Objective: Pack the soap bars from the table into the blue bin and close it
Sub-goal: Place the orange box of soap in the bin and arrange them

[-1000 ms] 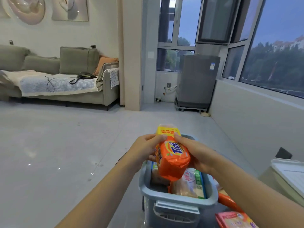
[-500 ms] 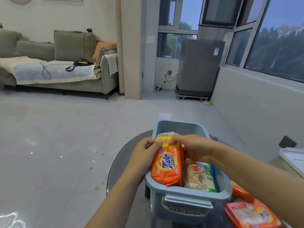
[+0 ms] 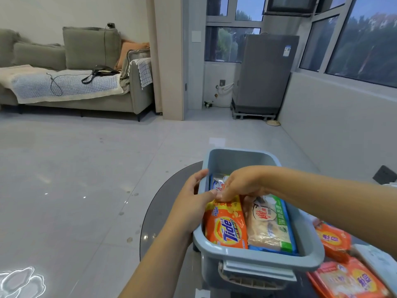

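Note:
The blue bin stands on the dark round table. An orange Tide soap pack lies inside along its left wall, beside a green and white soap pack. A white and blue pack shows behind them. My right hand reaches over the bin and pinches the far end of the Tide pack. My left hand wraps the bin's left wall, fingers outside, thumb over the rim touching the same pack end. Two more orange soap packs lie on the table right of the bin.
A pale flat plastic piece lies at the right edge next to the loose packs; I cannot tell whether it is the lid. A black object sits farther right. Grey tiled floor, a sofa and a covered appliance lie beyond the table.
Both hands lowered the Tide pack from above the bin down into its left side, where it now lies flat. My left hand shifted onto the bin's left wall.

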Demonstrator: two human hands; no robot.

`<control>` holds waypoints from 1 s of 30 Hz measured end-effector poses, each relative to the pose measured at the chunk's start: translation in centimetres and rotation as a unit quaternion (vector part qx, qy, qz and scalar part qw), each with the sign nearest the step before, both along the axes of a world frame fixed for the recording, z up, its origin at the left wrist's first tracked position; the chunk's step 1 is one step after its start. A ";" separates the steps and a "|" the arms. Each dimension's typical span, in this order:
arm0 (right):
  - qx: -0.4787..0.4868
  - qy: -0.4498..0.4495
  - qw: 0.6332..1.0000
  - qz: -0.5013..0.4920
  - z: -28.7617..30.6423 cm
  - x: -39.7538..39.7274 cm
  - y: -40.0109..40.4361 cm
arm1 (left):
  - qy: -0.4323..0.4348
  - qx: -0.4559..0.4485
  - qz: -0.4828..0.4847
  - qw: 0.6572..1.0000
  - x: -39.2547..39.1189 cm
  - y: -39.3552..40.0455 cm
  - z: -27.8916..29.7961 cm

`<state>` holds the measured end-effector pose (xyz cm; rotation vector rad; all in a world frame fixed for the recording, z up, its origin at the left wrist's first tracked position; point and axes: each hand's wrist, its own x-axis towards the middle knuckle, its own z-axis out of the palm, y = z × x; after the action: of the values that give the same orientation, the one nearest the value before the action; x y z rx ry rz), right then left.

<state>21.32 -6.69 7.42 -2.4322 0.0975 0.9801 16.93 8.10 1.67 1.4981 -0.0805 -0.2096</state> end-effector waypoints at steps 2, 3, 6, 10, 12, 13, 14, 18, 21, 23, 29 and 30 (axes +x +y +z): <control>-0.044 -0.033 0.998 0.035 -0.4 0.3 -0.1 | 0.007 -0.027 -0.004 1.000 0.1 0.1 -0.3; -0.070 -0.064 0.993 0.070 -0.8 0.4 -0.2 | 0.012 -0.045 -0.004 0.999 0.0 0.1 -0.4; -0.121 -0.149 0.966 0.171 -1.9 0.5 -0.2 | 0.029 -0.083 -0.009 0.996 0.1 0.0 -0.8; -0.155 -0.205 0.934 0.248 -3.0 0.9 -0.4 | 0.038 -0.091 -0.008 0.995 0.2 0.0 -1.0; -0.131 -0.192 0.942 0.241 -2.9 0.9 -0.9 | 0.037 -0.086 -0.006 0.996 0.4 0.0 -1.2; -0.116 -0.186 0.947 0.234 -2.9 0.7 -1.1 | 0.038 -0.084 -0.004 0.996 0.4 0.0 -1.3; -0.107 -0.192 0.948 0.230 -2.9 0.4 -1.5 | 0.039 -0.085 -0.001 0.996 0.5 0.0 -1.4; -0.189 -0.286 0.914 0.216 -3.4 -1.5 -2.9 | 0.042 -0.095 0.006 0.995 0.8 -0.1 -1.5; -0.181 -0.270 0.933 0.153 -3.4 -2.8 -3.9 | 0.046 -0.098 0.008 0.994 0.7 -0.1 -1.4; -0.159 -0.256 0.943 0.140 -3.4 -3.3 -4.2 | 0.050 -0.096 0.009 0.994 0.6 -0.2 -1.3; -0.164 -0.276 0.939 0.121 -3.9 -3.6 -3.8 | 0.045 -0.055 0.020 0.997 0.3 -0.2 -0.8; -0.164 -0.279 0.939 0.120 -3.8 -3.7 -3.8 | 0.042 -0.047 0.021 0.998 0.2 -0.2 -0.6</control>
<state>17.66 -10.48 3.60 -2.9898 -0.2595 0.3452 17.09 7.92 1.11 1.3951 0.0092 -0.2320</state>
